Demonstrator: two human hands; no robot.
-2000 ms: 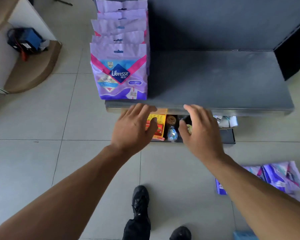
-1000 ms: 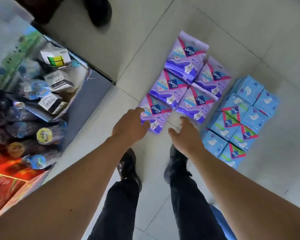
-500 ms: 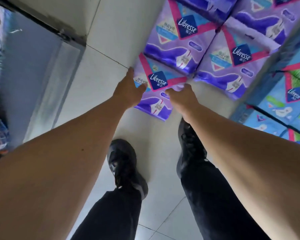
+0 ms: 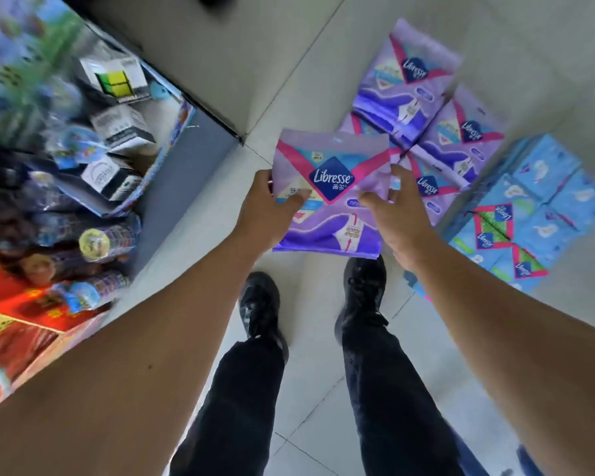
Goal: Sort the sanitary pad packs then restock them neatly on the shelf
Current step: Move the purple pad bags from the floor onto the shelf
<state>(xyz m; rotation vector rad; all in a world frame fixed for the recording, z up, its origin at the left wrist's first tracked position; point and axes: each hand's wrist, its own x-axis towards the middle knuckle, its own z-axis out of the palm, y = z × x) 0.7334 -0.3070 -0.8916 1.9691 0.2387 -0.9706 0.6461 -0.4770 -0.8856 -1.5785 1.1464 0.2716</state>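
1 purple pad pack (image 4: 330,197) (Libresse), held above the floor (image 4: 289,63): left hand (image 4: 267,209) and right hand (image 4: 397,209) each grip 1 side edge. Purple packs (image 4: 423,108) and blue packs (image 4: 529,214) lie right.

I saw the purple pack (image 4: 330,201) was glossy plastic film, as were the blue packs (image 4: 529,214) on the floor. Floor tiles (image 4: 255,63) looked smooth and semi-matt. Trousers (image 4: 241,407) were dark cloth; shoes (image 4: 260,304) were matt black.

Blurred shelf goods (image 4: 49,159) at left
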